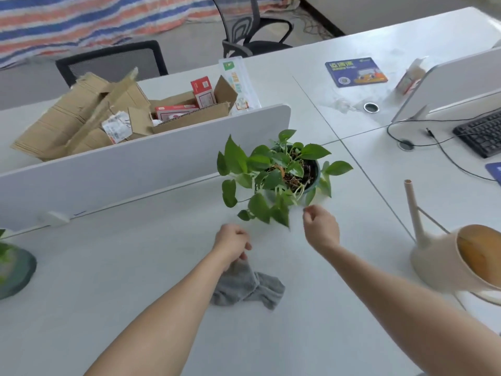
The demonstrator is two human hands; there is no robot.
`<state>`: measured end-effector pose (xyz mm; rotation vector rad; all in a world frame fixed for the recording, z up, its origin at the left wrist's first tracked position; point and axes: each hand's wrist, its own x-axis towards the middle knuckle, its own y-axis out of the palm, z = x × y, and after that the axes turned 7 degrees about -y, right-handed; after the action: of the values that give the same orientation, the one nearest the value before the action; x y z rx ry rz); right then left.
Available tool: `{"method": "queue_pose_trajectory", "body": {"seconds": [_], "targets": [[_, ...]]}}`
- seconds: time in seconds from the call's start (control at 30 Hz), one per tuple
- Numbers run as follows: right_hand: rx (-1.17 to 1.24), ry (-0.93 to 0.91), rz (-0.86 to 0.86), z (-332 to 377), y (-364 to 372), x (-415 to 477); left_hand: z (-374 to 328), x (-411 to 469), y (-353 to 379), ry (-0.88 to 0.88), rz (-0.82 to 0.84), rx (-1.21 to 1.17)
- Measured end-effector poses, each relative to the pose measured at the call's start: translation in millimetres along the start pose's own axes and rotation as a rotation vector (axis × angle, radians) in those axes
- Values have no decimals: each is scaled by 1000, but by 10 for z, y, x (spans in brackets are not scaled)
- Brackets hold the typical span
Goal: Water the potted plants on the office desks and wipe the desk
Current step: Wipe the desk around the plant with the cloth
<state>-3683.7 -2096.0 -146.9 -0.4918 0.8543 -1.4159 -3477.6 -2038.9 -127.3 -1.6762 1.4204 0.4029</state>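
A leafy green potted plant stands in a dark pot in the middle of the white desk. My left hand grips a grey cloth that trails on the desk below the plant. My right hand hovers just below the plant's leaves with fingers loosely curled, holding nothing. A beige watering can with a long spout stands on the desk at the right. A second potted plant in a dark green pot shows at the left edge.
A white divider panel runs behind the plant. Beyond it lie cardboard boxes with red cartons. A black keyboard with cables, a blue booklet and two office chairs are farther off.
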Motion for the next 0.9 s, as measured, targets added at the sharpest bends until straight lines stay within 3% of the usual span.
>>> {"method": "queue_pose_trajectory", "body": {"seconds": [0.13, 0.2, 0.27, 0.37, 0.43, 0.57, 0.63, 0.7, 0.8, 0.83, 0.9], "targets": [[-224, -548, -34, 37, 663, -775, 551, 19, -540, 35, -302, 196], [-292, -788, 89, 25, 1069, -1100, 848, 8, -805, 0, -385, 293], [-410, -933, 331, -40, 1386, -1328, 1129, -1, -1002, -18, -454, 392], [-535, -1195, 462, -203, 1476, -1265, 1532, -32, -1223, -27, -514, 499], [-650, -1153, 406, -223, 1324, -935, 1788, -25, -1352, -26, -532, 536], [-674, -393, 171, 11, 1145, -226, 2201, 61, -1656, 18, -616, 601], [-584, -303, 111, 339, 1449, -332, 2387, 120, -1827, -7, -633, 649], [-450, -554, 224, 656, 1867, -750, 2546, 150, -1950, -88, -611, 663], [-385, -1123, 519, 766, 2255, -1391, 2758, 164, -2023, -160, -574, 675], [-389, -1214, 597, 817, 2216, -1320, 2806, 174, -2031, -157, -565, 687], [-418, -1215, 516, 862, 2145, -804, 2867, 202, -1999, -151, -560, 706]]}}
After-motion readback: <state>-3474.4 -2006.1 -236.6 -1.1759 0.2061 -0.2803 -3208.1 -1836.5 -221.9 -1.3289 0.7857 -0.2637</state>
